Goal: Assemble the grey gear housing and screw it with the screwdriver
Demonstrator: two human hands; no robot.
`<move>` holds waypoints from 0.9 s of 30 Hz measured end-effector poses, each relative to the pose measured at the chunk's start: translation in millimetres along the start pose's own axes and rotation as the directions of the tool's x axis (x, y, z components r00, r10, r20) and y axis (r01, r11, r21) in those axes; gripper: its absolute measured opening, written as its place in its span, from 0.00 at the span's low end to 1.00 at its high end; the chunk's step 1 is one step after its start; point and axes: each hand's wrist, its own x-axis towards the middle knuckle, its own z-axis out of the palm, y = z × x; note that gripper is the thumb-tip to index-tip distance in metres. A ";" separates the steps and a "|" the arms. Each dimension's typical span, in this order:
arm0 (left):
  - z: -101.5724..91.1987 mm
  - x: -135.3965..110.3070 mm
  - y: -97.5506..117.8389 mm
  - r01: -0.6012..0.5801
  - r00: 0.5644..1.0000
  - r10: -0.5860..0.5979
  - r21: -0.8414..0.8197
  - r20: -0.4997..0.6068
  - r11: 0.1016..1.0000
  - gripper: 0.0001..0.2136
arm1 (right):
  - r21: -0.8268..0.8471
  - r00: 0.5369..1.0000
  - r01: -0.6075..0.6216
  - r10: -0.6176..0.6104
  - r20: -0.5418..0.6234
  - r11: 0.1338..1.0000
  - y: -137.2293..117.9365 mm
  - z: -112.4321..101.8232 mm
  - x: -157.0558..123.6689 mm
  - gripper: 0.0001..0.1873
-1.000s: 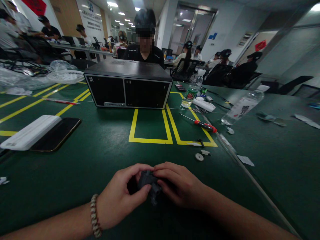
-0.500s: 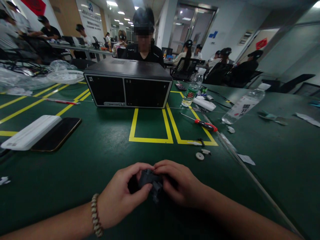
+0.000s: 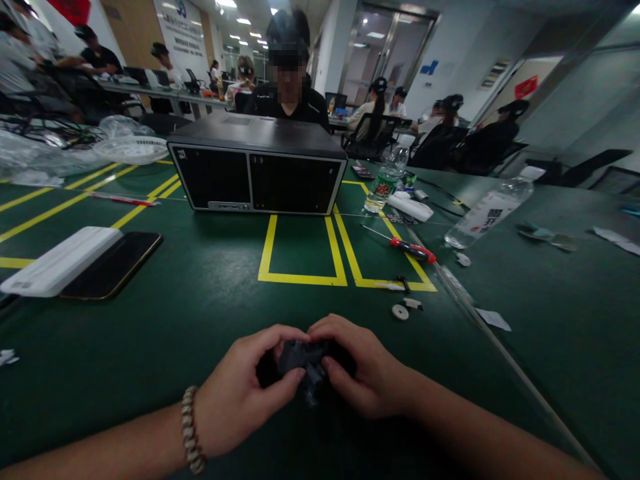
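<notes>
Right hand [image 3: 367,370] shifted, pinching dark part [image 3: 311,367] with left hand [image 3: 245,387], stub [image 3: 313,395] pointing nearward, long axis unclear

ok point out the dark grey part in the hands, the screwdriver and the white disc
Dark grey part [image 3: 313,372], head view: its visible middle
Screwdriver [image 3: 411,249], head view: its handle
White disc [image 3: 400,312], head view: its flat face

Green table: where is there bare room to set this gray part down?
Beyond the left hand, bare green table shows between the black phone and the yellow-taped rectangle in front of the black case; that rectangle's inside looks bare too. Right of it is crowded: screwdriver, white disc and, farther back, a green-labelled bottle.
</notes>
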 end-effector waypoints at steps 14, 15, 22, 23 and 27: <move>1.3 -2.4 -1.3 -0.159 0.987 0.160 0.091 0.001 0.983 0.13 | 0.020 0.994 -0.032 0.030 0.104 0.999 -2.3 -5.0 0.8 0.19; 1.3 -2.2 -1.2 -0.174 0.985 0.175 0.093 0.000 0.980 0.13 | 0.020 0.994 -0.034 0.032 0.107 0.999 -2.3 -5.0 0.7 0.20; 1.6 -2.4 -2.7 -0.218 0.976 0.218 0.121 0.007 0.969 0.14 | 0.032 0.993 -0.031 0.027 0.118 0.999 -1.7 -3.8 3.0 0.21; 1.6 -2.8 -3.1 -0.225 0.974 0.225 0.130 0.010 0.966 0.14 | 0.036 0.992 -0.039 0.035 0.119 0.999 -2.0 -3.6 3.6 0.21; 1.3 -4.1 -3.4 -0.272 0.962 0.274 0.163 0.011 0.948 0.15 | 0.050 0.986 -0.100 0.093 0.137 0.994 -6.1 -3.6 5.4 0.23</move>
